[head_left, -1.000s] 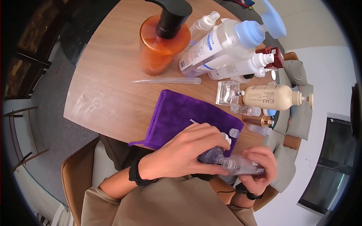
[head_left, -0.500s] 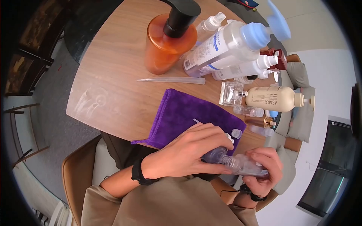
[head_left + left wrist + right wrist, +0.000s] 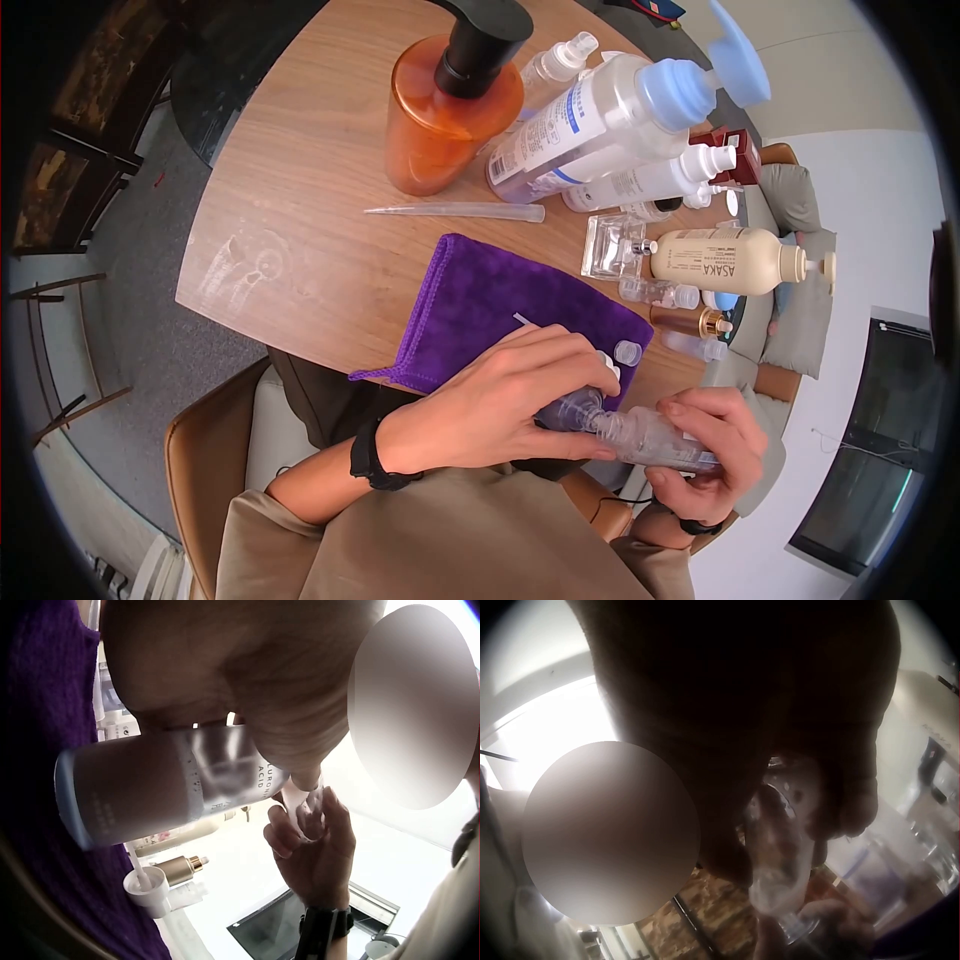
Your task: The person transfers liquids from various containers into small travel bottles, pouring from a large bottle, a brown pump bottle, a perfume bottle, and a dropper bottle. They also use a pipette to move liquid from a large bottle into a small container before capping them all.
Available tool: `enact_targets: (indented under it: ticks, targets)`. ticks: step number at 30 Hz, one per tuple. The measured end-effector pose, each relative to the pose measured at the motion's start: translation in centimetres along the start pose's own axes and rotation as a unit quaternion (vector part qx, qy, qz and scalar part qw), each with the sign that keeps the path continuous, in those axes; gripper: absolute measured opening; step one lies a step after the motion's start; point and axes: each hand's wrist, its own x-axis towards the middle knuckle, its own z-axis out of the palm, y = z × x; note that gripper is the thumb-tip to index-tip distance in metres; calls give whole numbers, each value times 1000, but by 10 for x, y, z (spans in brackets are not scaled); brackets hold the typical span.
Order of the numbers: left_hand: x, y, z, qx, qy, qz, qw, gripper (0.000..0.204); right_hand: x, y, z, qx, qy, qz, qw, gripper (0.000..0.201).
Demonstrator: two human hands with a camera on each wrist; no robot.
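Observation:
My left hand (image 3: 500, 400) grips a translucent bottle (image 3: 127, 791) lettered "ACID", lying tilted with liquid inside. Its neck meets the mouth of a small clear bottle (image 3: 655, 440), which my right hand (image 3: 715, 450) holds between thumb and fingers. From the right wrist, the small clear bottle (image 3: 784, 859) shows below my dark palm, mouth toward the other hand. Under my left hand spreads a purple cloth pouch (image 3: 520, 290). On it lie a small clear cap (image 3: 627, 353) and a white pump top (image 3: 148, 891) with its tube, partly hidden by my left hand in the head view.
Behind the pouch lies a clear tapered tube (image 3: 470, 211). An orange pump bottle (image 3: 430, 130) and a large blue-topped pump bottle (image 3: 570, 130) stand farther back. To the right are a square glass bottle (image 3: 610, 250), a cream pump bottle (image 3: 715, 260) and a gold-collared dropper bottle (image 3: 690, 320).
The right hand has shifted slightly to the right with the small clear bottle. The left hand keeps its grip on the larger bottle. The head view has swung a little.

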Motion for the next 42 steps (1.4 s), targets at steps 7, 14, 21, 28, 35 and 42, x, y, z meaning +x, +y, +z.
enact_targets:
  ticks: [7,14,21,28,35,42]
  targets:
    - [0,1,-2,-1,-9,-8,1000,52,10,-4,-4,-17,-27,-35,999,56]
    - [1,0,-2,-2,-12,-7,1000,52,23,-13,-13,-36,-61,-37,997,55]
    - [1,-2,0,-12,-1,-3,1000,48,32,-23,-13,-66,-66,-24,995,55]
    - [2,-3,1,-11,7,4,1000,47,44,-34,-16,-95,-92,-19,991,55]
    - [2,-2,1,-4,2,6,1000,46,53,-37,-17,-97,-100,-33,990,54]
    - [0,-3,1,-6,-3,-3,1000,51,57,-38,-21,-111,-131,-58,983,55]
